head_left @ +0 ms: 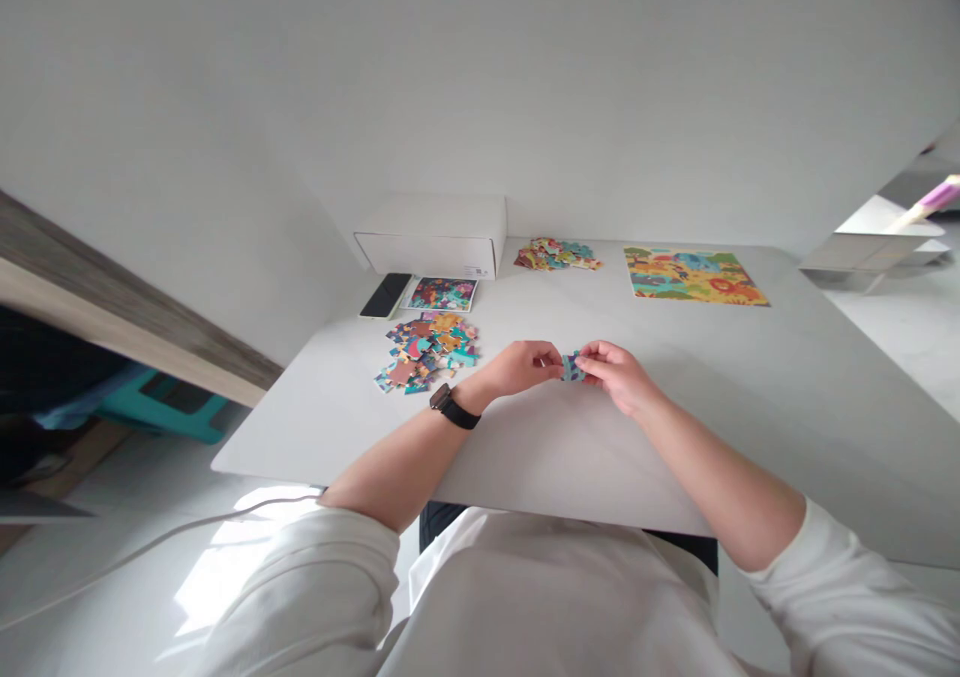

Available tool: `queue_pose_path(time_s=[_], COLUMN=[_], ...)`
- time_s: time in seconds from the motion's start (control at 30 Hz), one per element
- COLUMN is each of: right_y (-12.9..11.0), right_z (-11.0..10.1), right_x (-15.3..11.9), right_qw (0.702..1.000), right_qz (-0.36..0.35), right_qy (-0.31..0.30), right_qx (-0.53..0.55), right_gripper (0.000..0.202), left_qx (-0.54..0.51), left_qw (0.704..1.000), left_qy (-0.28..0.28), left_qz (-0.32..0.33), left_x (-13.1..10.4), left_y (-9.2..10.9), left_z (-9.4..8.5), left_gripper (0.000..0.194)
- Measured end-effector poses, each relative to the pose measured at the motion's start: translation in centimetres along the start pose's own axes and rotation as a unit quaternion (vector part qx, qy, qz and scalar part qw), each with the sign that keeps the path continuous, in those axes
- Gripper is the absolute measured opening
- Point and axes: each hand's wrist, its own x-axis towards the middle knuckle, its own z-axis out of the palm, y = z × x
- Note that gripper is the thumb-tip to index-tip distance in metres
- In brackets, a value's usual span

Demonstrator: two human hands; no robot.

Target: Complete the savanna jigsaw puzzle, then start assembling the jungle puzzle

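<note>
Puzzle section (572, 366), light blue and purple, sits between our two hands near the middle of the worktop (555, 447); whether it is one piece or several joined, we cannot tell. Our right hand (589, 365) pinches its right side between thumb and fingers. Our left hand (559, 365), with a black watch (441, 398) on its wrist, has its fingers curled in at the left edge, though we cannot tell whether they grip it or only touch it.

The step looks to us like close fitting or handling of small parts. To do it well, we should hold by the outer edges so the tabs and printed pattern stay in sight, and lay the section flat against the worktop before pressing. We should line up the colours first, then push straight down with even pressure; a joint that resists is better turned or checked than forced, since thin tabs would probably bend.

The loose pieces (431, 347) lie in a heap to the left, just in front of a colourful picture card (442, 294), which seems handy for matching. A second heap (559, 254) lies farther back, well apart, and we should avoid mixing the two.
</note>
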Motion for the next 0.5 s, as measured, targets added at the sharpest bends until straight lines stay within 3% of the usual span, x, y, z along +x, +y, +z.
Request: queue_pose_path(time_s=[0.33, 0.5], right_y=[0.9, 0.9], right_z=[0.0, -0.4], right_x=[0.1, 0.2], right_qw=[0.999, 0.998], right_qz=[0.019, 0.001], right_qy=[-0.039, -0.062], right_qx=[-0.019, -0.028], right_gripper=[0.059, 0.052], left_qx=[-0.145, -0.161], left_qw=[0.987, 0.984], left_qy=[-0.049, -0.009], left_qz=[-0.051, -0.077], left_x=[0.0, 0.0], left_y=[-1.1, -1.3], left_z=[-0.4, -1.0], left_gripper=[0.028, 0.019])
